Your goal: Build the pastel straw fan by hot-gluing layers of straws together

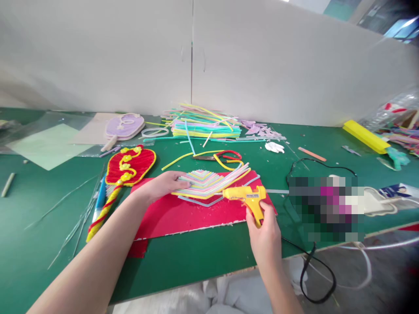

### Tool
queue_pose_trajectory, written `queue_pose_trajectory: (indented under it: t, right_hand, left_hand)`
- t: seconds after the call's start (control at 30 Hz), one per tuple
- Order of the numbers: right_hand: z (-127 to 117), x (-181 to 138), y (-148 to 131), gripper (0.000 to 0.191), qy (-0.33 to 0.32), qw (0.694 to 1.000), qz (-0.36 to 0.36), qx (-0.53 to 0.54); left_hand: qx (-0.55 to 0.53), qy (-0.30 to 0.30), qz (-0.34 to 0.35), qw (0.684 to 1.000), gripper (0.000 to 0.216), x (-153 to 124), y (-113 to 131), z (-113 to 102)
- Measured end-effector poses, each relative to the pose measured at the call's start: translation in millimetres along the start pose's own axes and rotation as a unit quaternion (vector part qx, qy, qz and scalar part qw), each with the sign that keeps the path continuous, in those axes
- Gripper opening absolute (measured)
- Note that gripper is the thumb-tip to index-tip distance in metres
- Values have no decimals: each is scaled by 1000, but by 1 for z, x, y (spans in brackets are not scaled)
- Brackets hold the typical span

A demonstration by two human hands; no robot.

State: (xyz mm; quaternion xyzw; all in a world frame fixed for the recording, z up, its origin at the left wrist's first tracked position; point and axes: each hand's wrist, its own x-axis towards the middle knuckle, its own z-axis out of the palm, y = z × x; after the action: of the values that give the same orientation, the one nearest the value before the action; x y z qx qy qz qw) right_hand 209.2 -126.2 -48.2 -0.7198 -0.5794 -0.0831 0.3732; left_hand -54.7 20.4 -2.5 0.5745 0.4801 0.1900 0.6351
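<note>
My right hand (pixel 266 231) is closed around the grip of a yellow hot glue gun (pixel 246 195), whose nozzle points left at a chevron-shaped stack of pastel straws (pixel 209 183). My left hand (pixel 165 184) lies on the left end of that stack with its fingers pressed down on the straws. The straw piece rests on a red board (pixel 183 216) on the green table (pixel 196 257). The gun's black cord (pixel 314 261) hangs off the front edge.
A red and yellow fan (pixel 129 168) lies to the left, a purple fan (pixel 124 126) behind it. A heap of coloured straws (pixel 203 122) sits at the back. Red-handled scissors (pixel 225 156), a yellow bar (pixel 365 136) and a blurred patch (pixel 327 207) lie to the right.
</note>
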Motion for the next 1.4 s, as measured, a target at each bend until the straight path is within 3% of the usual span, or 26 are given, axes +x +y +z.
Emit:
queue_pose_trajectory:
  t: [0.53,0.9,1.4]
  right_hand:
    - [0,0,3,35,6,998,59,8]
    - [0,2,8,27,25,999,40,8]
    - [-2,4,7,28,24,998,57,4]
  left_hand:
    - [-13,5,-12,1000,49,0,0,0]
    - [-14,-1,-6,1000,52,2,-4,-2]
    - [-21,-1,-8,1000,50,4,-4,-2]
